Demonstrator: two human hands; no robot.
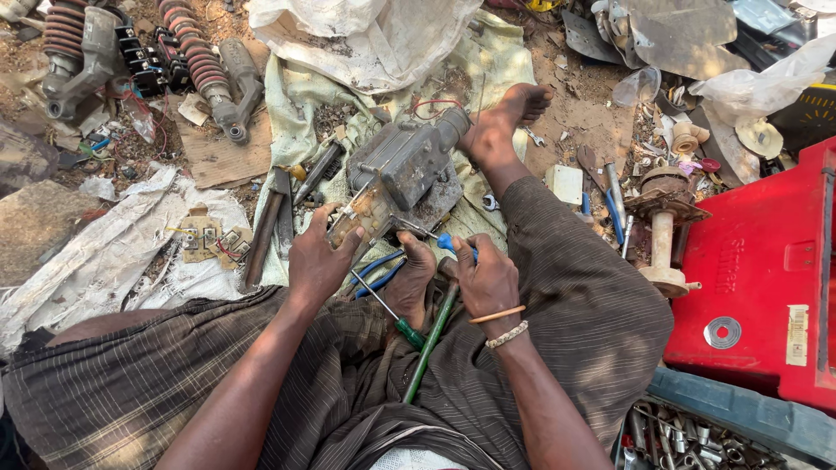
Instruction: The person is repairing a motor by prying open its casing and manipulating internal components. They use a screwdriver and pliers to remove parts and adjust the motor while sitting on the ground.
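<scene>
Sunlit bare dirt ground (579, 109) is strewn with worn white sacks (113, 248), a pale green cloth (300, 104), coil-spring shock absorbers (205, 65), a red plastic case (766, 278) and scattered metal scrap.

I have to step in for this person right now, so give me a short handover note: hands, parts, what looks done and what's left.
Left hand: gripping the near end of the grey metal unit, which lies on the cloth between the feet.
Right hand: closed on a blue-handled tool, its tip at the unit.
Lying across the lap: green-handled screwdriver, green rod, blue-handled pliers.
Done: cannot tell.
Left: the unit is in one piece, being worked on.
</scene>
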